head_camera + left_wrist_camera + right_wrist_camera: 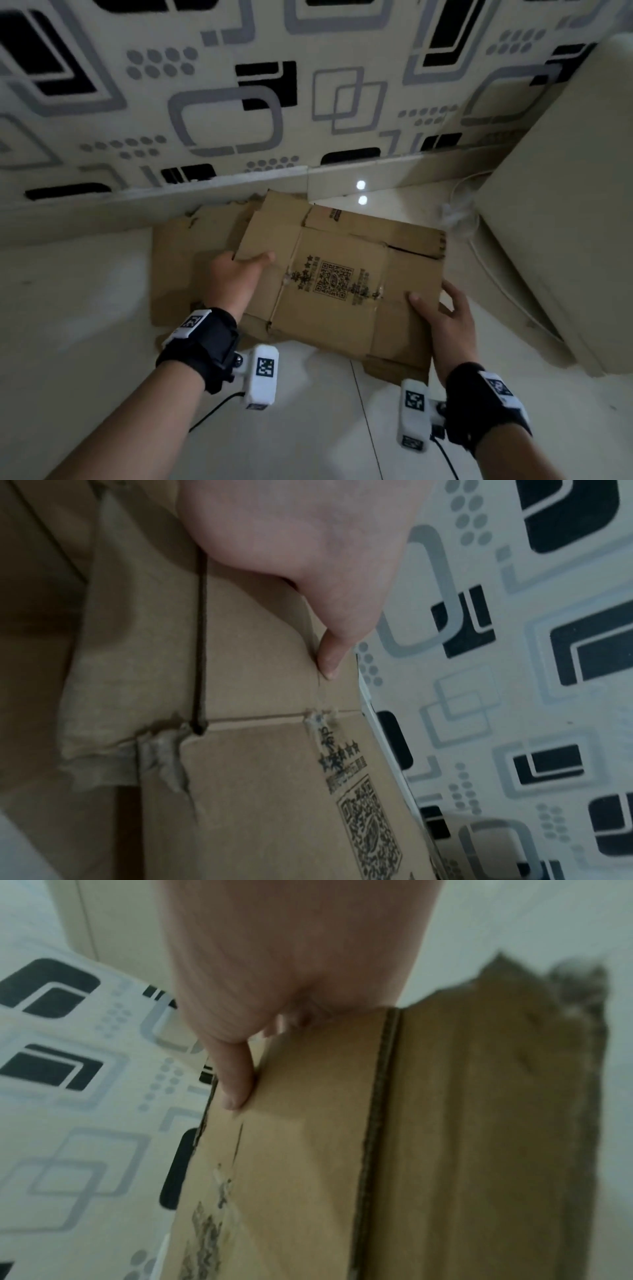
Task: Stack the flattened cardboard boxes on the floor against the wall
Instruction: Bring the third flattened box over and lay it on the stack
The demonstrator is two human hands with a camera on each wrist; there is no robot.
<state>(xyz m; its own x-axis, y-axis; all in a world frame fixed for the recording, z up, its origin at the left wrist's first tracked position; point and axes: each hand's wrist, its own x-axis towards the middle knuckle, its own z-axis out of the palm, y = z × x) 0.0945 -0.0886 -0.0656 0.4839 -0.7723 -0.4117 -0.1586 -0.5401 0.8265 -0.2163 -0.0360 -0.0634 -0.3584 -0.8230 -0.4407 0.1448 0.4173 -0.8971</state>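
Gripping a flattened box (342, 284) by opposite edges with left hand (236, 274) and right hand (445, 318), above the pile (178, 260) beside the wall (205, 102); possibly landing skewed, sliding off.

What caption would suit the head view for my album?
Both hands, left hand and right hand, hold a flattened cardboard box above others near the wall.

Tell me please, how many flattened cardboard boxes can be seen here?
2 for certain: the QR-code box gripped by the left hand and right hand, and one flat box lying under it by the wall. More may be hidden beneath.
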